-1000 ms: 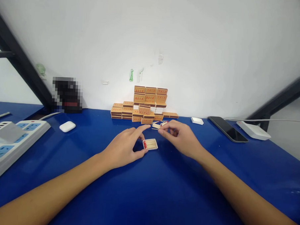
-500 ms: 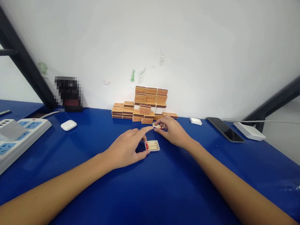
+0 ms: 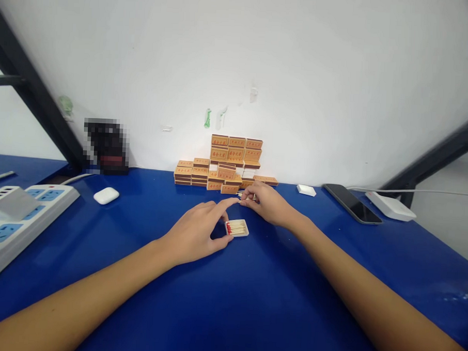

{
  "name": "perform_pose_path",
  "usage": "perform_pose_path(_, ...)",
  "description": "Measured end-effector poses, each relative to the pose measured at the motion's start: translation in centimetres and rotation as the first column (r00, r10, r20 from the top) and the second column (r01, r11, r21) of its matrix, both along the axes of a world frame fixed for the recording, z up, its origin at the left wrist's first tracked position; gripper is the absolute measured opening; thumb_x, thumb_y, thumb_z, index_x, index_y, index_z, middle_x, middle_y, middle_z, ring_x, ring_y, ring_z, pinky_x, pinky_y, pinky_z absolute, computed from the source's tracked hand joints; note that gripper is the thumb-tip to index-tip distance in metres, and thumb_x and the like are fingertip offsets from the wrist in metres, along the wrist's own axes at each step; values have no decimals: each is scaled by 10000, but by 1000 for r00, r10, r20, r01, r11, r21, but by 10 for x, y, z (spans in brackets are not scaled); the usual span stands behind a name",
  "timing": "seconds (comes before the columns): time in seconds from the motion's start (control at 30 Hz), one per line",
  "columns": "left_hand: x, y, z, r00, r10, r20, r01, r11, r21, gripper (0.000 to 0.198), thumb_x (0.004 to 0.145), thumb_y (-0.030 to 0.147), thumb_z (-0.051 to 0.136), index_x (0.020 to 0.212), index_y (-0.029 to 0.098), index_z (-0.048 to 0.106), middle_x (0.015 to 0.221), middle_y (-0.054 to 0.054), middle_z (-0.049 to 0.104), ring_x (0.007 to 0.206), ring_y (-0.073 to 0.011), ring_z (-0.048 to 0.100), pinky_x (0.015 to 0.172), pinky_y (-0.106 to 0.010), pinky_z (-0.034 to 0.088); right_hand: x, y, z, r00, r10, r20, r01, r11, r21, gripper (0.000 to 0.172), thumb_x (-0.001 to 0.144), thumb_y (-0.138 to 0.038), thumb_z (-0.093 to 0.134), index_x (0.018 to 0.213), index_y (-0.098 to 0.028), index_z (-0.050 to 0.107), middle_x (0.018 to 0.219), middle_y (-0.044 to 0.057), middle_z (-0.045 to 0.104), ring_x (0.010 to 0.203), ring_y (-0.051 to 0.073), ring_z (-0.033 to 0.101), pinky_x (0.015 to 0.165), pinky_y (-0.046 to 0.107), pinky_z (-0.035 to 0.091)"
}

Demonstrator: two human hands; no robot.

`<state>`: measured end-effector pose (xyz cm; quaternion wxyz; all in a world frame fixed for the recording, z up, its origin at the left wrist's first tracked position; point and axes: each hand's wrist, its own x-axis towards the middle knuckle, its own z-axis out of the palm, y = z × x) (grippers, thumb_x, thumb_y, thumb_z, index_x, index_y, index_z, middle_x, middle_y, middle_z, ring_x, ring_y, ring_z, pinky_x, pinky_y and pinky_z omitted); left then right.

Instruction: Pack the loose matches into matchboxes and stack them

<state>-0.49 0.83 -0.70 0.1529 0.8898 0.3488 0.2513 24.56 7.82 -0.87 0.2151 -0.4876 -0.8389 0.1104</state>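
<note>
A small white matchbox tray (image 3: 237, 234) lies on the blue table, with red-headed matches (image 3: 236, 228) inside. My left hand (image 3: 198, 231) grips the tray's left end between thumb and fingers, its index finger stretched toward my right hand. Behind the tray, my right hand (image 3: 267, 202) has its fingertips pinched at a few loose matches (image 3: 241, 193) on the table; its fingers partly cover them. Just beyond stand stacked orange matchboxes (image 3: 235, 155), with some white trays (image 3: 249, 171) among them.
At the left are a power strip (image 3: 58, 201) and a white earbud case (image 3: 106, 196). A black pixelated object (image 3: 113, 149) stands by the wall. To the right lie a small white item (image 3: 306, 190), a phone (image 3: 351, 204) and a white device (image 3: 391, 206) with a cable.
The fingers of my right hand have closed in slightly over the loose matches, covering more of them. My left hand and the tray are almost unmoved.
</note>
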Motion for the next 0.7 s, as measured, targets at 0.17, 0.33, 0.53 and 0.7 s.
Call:
perform_pose_path(0.17,0,-1,0,1000,4,7,-4,1000,7,734,902,260,719,1535,326,354,1099,-5,720,1061,-252,674,981,-452,526,1,-2,3,1000,8,8,-8,1000,-14,99,930,-248,678,852,-188,683,917,67,633,815,200,600,733,314,456)
perform_pose_path(0.33,0,-1,1,1000,6,-3,-6,1000,9,738,902,256,721,1539,307,353,1098,-9,721,1048,-247,668,960,-443,530,4,-4,5,999,30,18,-30,999,-39,127,932,-281,656,839,-195,643,894,68,646,845,221,597,751,333,454)
perform_pose_path(0.53,0,-2,0,1000,-11,2,10,1000,25,739,906,247,719,1539,312,343,1099,-6,718,1037,-243,665,948,-431,530,9,-6,12,994,-7,-108,6,1000,-10,197,965,-341,568,840,-200,623,858,59,657,794,204,576,728,332,441)
perform_pose_path(0.7,-1,-1,0,1000,5,-5,-5,1000,19,747,905,243,721,1543,307,338,1080,-4,722,1035,-248,663,935,-429,533,10,-16,18,955,-80,-285,56,994,-91,247,938,-428,615,899,-189,664,735,14,637,619,155,482,592,298,383)
